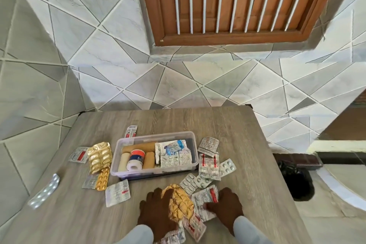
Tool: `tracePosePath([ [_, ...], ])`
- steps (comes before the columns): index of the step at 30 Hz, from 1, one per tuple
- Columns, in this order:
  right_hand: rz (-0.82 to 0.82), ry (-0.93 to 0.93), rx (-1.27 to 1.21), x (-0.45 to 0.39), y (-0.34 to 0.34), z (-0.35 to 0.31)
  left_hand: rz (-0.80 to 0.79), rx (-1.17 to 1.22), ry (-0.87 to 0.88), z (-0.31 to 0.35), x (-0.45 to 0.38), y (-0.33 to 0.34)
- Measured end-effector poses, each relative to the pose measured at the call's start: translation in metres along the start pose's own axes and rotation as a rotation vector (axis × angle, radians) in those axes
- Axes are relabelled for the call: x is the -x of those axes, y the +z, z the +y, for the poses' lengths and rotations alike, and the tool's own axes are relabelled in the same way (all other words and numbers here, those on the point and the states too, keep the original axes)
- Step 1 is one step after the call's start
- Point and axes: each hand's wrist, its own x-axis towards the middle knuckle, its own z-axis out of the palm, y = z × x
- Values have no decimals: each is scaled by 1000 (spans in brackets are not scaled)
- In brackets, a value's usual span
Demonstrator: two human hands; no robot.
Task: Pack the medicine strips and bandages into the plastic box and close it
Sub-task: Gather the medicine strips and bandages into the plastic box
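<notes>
A clear plastic box (193, 140) stands open in the middle of the table, holding bandage rolls (135, 159) on its left and several medicine strips (174, 152) on its right. No lid is in view. Near the front edge my left hand (156, 212) lies on a crumpled gold strip (181, 203), its fingers curled over the strip's left side. My right hand (225, 207) rests on a silver strip with red print (206, 196). Loose strips lie around the box: gold and orange ones (100, 156) to its left, silver ones (209, 166) to its right.
The wooden table (198, 121) stands against a tiled wall under a wooden window. One silver strip (44, 191) lies at the table's left edge, another (130, 130) behind the box. A dark bag (295, 178) sits on the floor to the right.
</notes>
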Motion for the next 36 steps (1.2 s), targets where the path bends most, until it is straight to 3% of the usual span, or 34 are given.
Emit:
tracePosePath([
  [7, -258, -58, -597, 4, -33, 2, 153, 40, 97, -5, 12, -16],
  [11, -379, -169, -681, 9, -60, -9, 286, 79, 129, -15, 14, -34],
  [18, -387, -315, -825, 10, -93, -71, 500, 59, 162, -31, -28, -89],
  [21, -429, -242, -979, 7, -91, -100, 414, 17, 158, -30, -51, -109],
  [26, -343, -185, -906, -10, -62, -141, 276, -51, 270, -38, -92, -126],
  [29, -376, -141, -913, -30, -40, -153, 175, -3, 305, -47, -109, -130],
  [33, -351, -81, -935, -38, -21, -169, 185, 222, 269, -75, -129, -126],
  [36, -173, -102, -748, -41, -15, -175, 175, 485, 262, -88, -135, -118],
])
